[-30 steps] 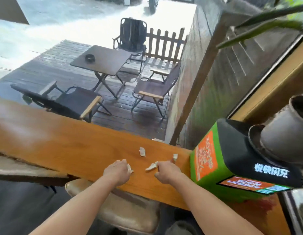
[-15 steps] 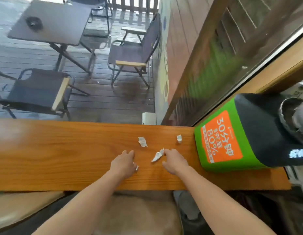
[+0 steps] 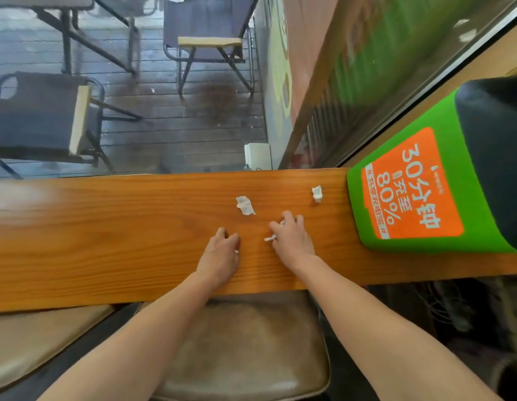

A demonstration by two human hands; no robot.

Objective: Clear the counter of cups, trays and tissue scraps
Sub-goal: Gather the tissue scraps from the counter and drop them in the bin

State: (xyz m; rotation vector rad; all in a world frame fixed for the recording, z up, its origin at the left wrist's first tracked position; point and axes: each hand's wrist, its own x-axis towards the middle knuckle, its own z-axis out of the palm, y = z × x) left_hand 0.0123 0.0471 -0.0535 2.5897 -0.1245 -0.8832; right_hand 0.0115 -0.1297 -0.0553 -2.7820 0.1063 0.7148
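A long wooden counter (image 3: 106, 235) runs across the view. Two loose white tissue scraps lie on it: one (image 3: 245, 205) just beyond my hands, another (image 3: 317, 193) farther right near the green box. My left hand (image 3: 222, 254) rests palm down on the wood with fingers curled; a small bit of white tissue (image 3: 236, 251) peeks out at its right edge. My right hand (image 3: 293, 237) is closed over a crumpled tissue scrap (image 3: 270, 238), whose end sticks out to the left of the fingers.
A green and black charging box (image 3: 410, 183) with an orange label stands at the counter's right end. A padded stool (image 3: 245, 348) sits below the counter's near edge. Beyond the window lie a wet deck with folding chairs (image 3: 43, 117) and a table.
The camera has tilted down and closer to the counter. My right hand has closed over the scrap that lay by its fingertips. The left hand stays curled on the wood.
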